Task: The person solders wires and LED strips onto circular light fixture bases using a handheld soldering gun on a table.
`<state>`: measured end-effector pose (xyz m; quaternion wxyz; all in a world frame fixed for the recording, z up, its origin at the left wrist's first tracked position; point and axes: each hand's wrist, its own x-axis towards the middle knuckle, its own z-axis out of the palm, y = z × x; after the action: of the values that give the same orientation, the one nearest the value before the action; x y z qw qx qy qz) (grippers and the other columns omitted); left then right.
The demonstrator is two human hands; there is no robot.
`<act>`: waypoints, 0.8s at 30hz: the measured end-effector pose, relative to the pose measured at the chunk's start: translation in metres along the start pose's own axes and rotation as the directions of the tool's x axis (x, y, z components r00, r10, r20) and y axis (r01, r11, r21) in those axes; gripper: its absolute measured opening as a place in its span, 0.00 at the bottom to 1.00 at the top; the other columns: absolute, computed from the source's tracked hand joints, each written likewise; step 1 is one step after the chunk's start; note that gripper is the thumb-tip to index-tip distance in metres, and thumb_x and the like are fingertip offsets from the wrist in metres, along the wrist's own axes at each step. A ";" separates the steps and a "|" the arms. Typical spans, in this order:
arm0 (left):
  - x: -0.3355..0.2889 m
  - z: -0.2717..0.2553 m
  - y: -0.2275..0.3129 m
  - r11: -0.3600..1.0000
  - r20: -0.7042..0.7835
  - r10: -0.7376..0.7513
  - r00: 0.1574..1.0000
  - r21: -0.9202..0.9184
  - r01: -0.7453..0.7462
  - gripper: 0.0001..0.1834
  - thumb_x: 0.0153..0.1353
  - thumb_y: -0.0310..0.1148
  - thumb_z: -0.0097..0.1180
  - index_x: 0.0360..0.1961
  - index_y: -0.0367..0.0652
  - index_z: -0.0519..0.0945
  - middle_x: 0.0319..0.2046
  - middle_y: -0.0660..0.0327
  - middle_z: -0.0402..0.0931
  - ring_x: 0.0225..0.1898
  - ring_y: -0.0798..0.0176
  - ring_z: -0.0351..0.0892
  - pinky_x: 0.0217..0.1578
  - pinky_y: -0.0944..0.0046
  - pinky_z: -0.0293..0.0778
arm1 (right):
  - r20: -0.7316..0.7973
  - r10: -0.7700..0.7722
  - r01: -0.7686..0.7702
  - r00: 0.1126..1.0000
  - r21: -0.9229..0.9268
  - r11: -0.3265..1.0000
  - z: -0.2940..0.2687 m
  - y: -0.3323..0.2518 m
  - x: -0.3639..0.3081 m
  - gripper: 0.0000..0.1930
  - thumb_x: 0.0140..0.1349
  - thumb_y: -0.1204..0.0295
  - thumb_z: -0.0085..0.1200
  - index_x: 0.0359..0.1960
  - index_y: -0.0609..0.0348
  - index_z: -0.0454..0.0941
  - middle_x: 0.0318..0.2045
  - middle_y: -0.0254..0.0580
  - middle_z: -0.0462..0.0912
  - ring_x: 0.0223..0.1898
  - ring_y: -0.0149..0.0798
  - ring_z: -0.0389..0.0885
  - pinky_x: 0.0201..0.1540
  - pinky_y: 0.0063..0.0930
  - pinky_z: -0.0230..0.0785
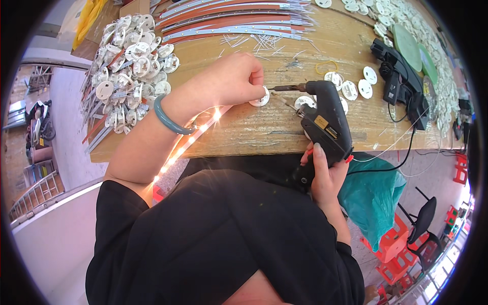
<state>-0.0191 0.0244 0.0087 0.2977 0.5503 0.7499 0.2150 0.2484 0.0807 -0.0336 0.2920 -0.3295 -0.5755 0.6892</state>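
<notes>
My left hand (243,80) is closed over the work, its fingertips pinching a white round disc (261,98) at the tabletop. A glowing LED strip (195,136) runs from beside that hand down along the underside of my forearm toward my lap. In my right hand (325,175) is a black soldering gun (330,122), gripped by its handle. Its thin tip points left and reaches the edge of the disc by my left fingers. Exact contact is too small to tell. Beneath and beside the gun lie a few loose white discs (349,91).
A heap of white discs with strips (132,66) stands at the left. Bundled LED strips (234,23) and wire scraps (249,41) lie at the back. On the right are a black tool (401,81), cables and more discs (432,51). A teal bag (371,195) hangs off the edge.
</notes>
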 end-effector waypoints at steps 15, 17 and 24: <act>-0.012 0.010 -0.004 0.998 -0.120 0.064 0.991 -0.002 -0.065 0.09 0.53 0.29 0.61 0.29 0.36 0.74 0.31 0.57 0.72 0.28 0.64 0.76 0.31 0.65 0.73 | 0.001 0.019 -0.019 1.000 -0.015 1.000 0.000 0.000 -0.001 0.16 0.64 0.78 0.56 0.49 0.65 0.65 0.31 0.39 0.78 0.27 0.27 0.78 0.30 0.20 0.72; -0.021 0.013 -0.009 0.994 -0.141 0.070 0.988 -0.070 -0.081 0.11 0.53 0.30 0.63 0.31 0.37 0.74 0.32 0.58 0.72 0.28 0.64 0.75 0.32 0.65 0.73 | 0.000 0.028 -0.028 1.000 -0.009 1.000 0.000 0.000 -0.001 0.16 0.64 0.78 0.56 0.49 0.65 0.65 0.32 0.39 0.78 0.27 0.27 0.78 0.30 0.20 0.72; -0.039 0.027 0.001 0.993 -0.291 0.092 0.952 -0.041 -0.109 0.19 0.52 0.32 0.68 0.41 0.39 0.74 0.35 0.58 0.73 0.34 0.60 0.75 0.37 0.63 0.74 | 0.011 0.014 -0.014 1.000 -0.035 0.999 0.002 -0.003 -0.001 0.16 0.63 0.79 0.55 0.50 0.65 0.65 0.32 0.40 0.78 0.27 0.27 0.77 0.31 0.20 0.71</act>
<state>0.0079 -0.0124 -0.0022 0.1893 0.5418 0.7500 0.3289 0.2472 0.0794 -0.0307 0.2782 -0.3349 -0.5867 0.6828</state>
